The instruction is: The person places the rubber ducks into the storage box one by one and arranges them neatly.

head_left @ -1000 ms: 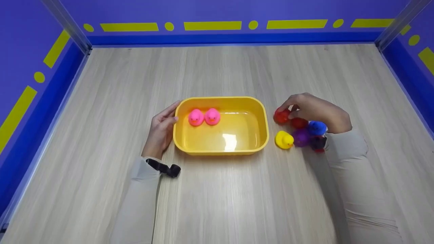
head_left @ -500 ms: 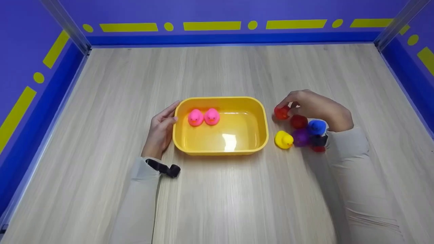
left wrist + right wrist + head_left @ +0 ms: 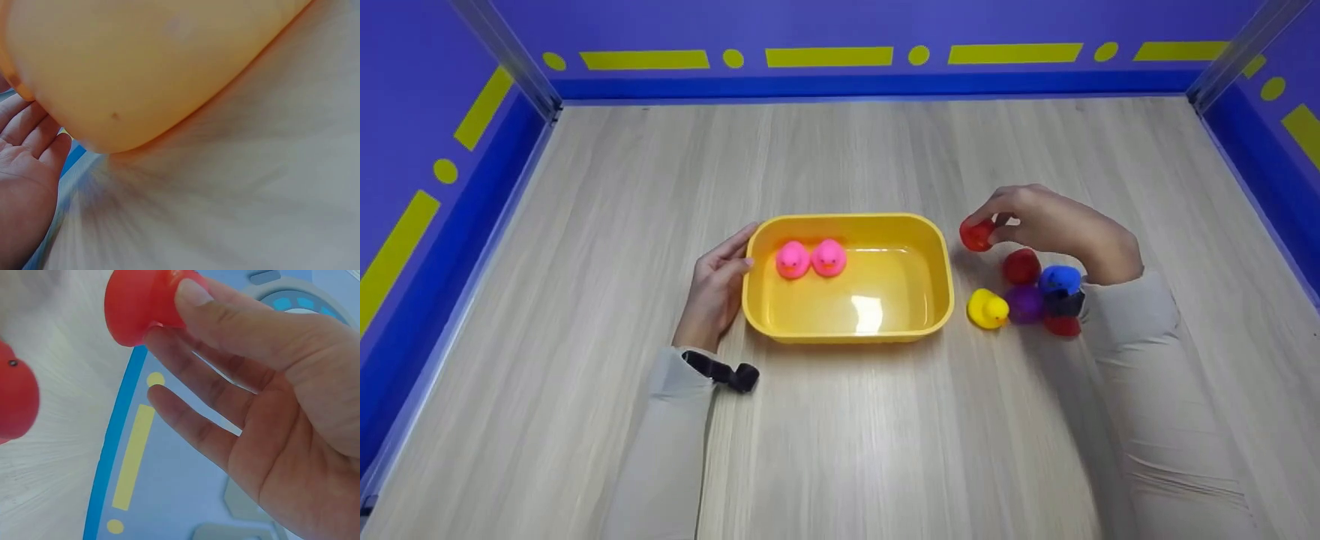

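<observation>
A yellow plastic tub stands mid-table with two pink rubber ducks, a left one and a right one, inside near its back left. My left hand holds the tub's left side, thumb on the rim; in the left wrist view its fingers lie along the outer wall. My right hand pinches a red rubber duck between thumb and fingers, right of the tub; the right wrist view shows that red duck with its round base turned left.
Below my right hand are a yellow duck, a red duck, a purple duck and a blue duck. Another red one is partly hidden by the black wrist camera. Purple-blue walls enclose the table.
My right hand has raised the red duck away from the group, shifting toward the back and slightly left. The left hand and the tub have stayed in place.
</observation>
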`<state>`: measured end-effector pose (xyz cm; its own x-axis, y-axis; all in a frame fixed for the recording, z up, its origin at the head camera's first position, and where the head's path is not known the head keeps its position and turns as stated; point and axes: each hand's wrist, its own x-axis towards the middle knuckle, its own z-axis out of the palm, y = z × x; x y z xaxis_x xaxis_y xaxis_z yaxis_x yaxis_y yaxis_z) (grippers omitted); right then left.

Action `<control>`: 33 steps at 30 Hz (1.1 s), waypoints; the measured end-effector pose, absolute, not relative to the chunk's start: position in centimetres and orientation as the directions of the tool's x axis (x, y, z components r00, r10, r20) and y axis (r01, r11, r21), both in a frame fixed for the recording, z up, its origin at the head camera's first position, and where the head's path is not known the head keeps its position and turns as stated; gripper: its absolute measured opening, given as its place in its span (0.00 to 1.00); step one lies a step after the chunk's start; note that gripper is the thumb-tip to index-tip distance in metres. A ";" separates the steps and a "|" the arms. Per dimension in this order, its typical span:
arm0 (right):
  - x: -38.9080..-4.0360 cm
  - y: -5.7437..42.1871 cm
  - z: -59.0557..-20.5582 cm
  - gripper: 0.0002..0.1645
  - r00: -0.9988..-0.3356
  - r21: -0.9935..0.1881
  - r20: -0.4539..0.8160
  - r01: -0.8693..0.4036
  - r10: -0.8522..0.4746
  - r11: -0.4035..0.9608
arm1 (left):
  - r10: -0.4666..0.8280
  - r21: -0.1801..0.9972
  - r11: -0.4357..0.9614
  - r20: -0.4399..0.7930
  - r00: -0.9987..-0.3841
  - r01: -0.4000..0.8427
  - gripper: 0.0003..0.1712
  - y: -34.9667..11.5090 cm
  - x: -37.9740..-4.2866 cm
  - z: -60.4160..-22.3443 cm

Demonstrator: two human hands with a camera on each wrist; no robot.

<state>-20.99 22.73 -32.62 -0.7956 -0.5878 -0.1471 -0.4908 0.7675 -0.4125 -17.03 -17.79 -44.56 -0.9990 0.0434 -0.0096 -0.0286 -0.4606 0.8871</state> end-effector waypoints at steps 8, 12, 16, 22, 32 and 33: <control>-21.0 22.0 -31.9 0.20 -0.789 -0.381 -0.113 -0.527 -0.604 0.759 | 0.047 0.891 -0.453 -0.008 -0.999 -0.029 0.32 -17.8 -17.1 -44.6; -20.8 21.6 -31.4 0.20 -0.791 -0.365 -0.094 -0.538 -0.605 0.760 | 0.044 0.893 -0.450 -0.008 -0.999 -0.027 0.32 -17.8 -17.2 -44.6; -20.5 21.0 -31.0 0.20 -0.793 -0.352 -0.083 -0.543 -0.603 0.763 | 0.046 0.892 -0.451 -0.012 -0.999 -0.031 0.32 -17.8 -17.1 -44.6; -20.3 20.1 -30.6 0.21 -0.794 -0.329 -0.084 -0.548 -0.602 0.769 | 0.044 0.894 -0.447 -0.006 -0.999 -0.025 0.32 -17.9 -17.2 -44.7; -20.5 18.8 -30.4 0.19 -0.762 -0.350 -0.064 -0.587 -0.644 0.730 | 0.040 0.896 -0.443 -0.016 -0.999 -0.032 0.32 -17.9 -17.1 -44.7; -20.5 18.7 -30.4 0.19 -0.757 -0.357 -0.060 -0.592 -0.650 0.722 | 0.037 0.897 -0.441 -0.018 -0.999 -0.032 0.32 -17.9 -17.1 -44.7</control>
